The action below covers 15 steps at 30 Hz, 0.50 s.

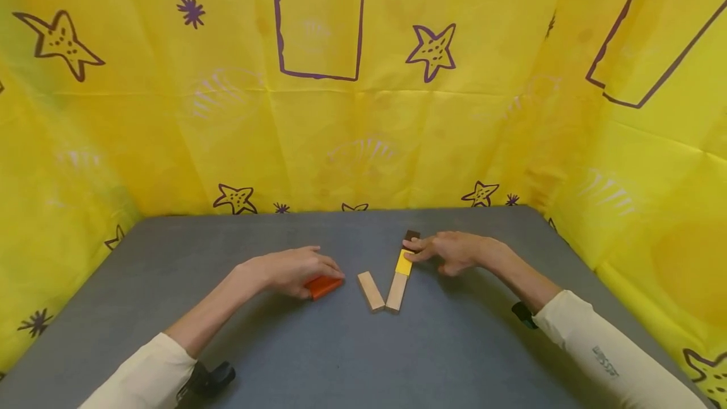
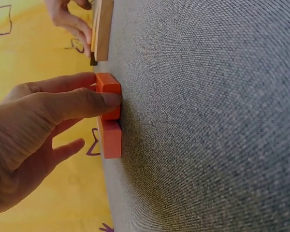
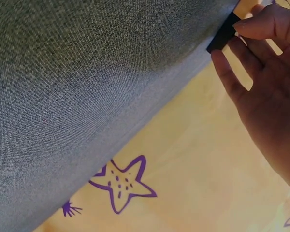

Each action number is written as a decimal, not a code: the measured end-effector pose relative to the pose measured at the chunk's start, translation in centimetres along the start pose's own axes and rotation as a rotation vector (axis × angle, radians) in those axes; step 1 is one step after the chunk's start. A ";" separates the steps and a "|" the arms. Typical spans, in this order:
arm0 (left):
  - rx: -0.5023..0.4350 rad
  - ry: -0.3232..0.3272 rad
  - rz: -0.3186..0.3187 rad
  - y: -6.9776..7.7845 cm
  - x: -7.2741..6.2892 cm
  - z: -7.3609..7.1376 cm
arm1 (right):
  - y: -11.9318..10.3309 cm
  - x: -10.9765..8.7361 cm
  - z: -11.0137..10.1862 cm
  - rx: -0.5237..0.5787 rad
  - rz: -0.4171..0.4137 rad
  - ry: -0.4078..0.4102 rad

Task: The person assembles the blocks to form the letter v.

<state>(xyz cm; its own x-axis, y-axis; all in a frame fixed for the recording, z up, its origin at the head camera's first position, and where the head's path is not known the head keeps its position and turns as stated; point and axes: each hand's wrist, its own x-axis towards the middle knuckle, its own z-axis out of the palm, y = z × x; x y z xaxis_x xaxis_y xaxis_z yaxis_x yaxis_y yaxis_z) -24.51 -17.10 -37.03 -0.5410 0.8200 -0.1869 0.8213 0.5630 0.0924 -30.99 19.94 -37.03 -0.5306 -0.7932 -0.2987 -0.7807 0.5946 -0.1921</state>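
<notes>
I note left hand (image 1: pixel 298 272) pinching orange block (image 2: pixel 109 85), reddish block (image 2: pixel 112 142) against it. Rightward: plain block (image 1: pixel 372 291), angled beside second plain block (image 1: pixel 396 293); yellow block (image 1: pixel 404 264), dark block (image 1: pixel 412 235) extend row. Right hand (image 1: pixel 456 251): fingers extended, touching row.

In the left wrist view, the left hand (image 2: pixel 43 118) partly covers an orange-red rectangular block (image 2: pixel 109 82); the top edge cuts off a pale wooden block (image 2: pixel 104 34). In the head view, the right hand (image 1: pixel 457 251) hides part of a dark brown block (image 1: pixel 413 234); the cream right sleeve's (image 1: pixel 585 339) lettering (image 1: pixel 605 362) is illegibly small.
</notes>
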 end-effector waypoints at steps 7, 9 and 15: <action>-0.008 0.069 0.011 -0.1 0.0 -0.2 | 0.0 0.1 0.1 0.016 0.016 0.005; -0.035 0.101 -0.004 -0.1 0.0 -0.4 | 0.0 0.1 0.1 0.024 0.019 0.006; -0.052 0.167 -0.054 0.1 0.3 -0.9 | -0.2 0.1 0.2 0.041 0.027 0.007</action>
<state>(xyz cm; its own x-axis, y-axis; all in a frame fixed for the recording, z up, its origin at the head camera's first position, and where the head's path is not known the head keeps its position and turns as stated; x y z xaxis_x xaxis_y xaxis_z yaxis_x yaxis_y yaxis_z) -24.73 -16.65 -36.16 -0.6101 0.7918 -0.0283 0.7822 0.6076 0.1377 -30.80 19.73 -37.24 -0.5538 -0.7775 -0.2980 -0.7519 0.6207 -0.2223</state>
